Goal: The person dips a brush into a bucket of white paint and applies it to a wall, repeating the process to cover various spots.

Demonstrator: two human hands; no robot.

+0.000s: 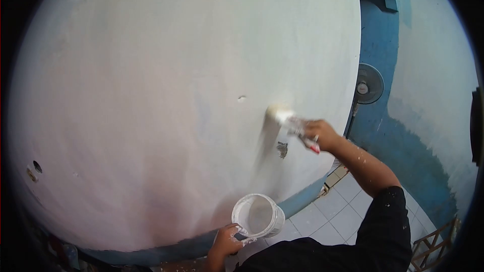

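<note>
My right hand (320, 133) grips a paintbrush (291, 123) with a red-tipped handle. Its white-loaded bristles press against the white wall (151, 95), just right of the wall's middle. A fresh wet streak runs down from the bristles. My left hand (226, 242) holds a small white paint bucket (258, 216) by its rim, low in front of the wall. The bucket is tilted toward me and its inside is coated in white paint. Paint specks dot my right forearm and black sleeve.
A blue band (302, 199) runs along the wall's base. Small holes and a dark chip (282, 148) mark the wall. A fan (368, 89) stands by the blue-and-white side wall at right. Pale floor tiles (338, 211) lie below; a wooden frame (431, 244) sits bottom right.
</note>
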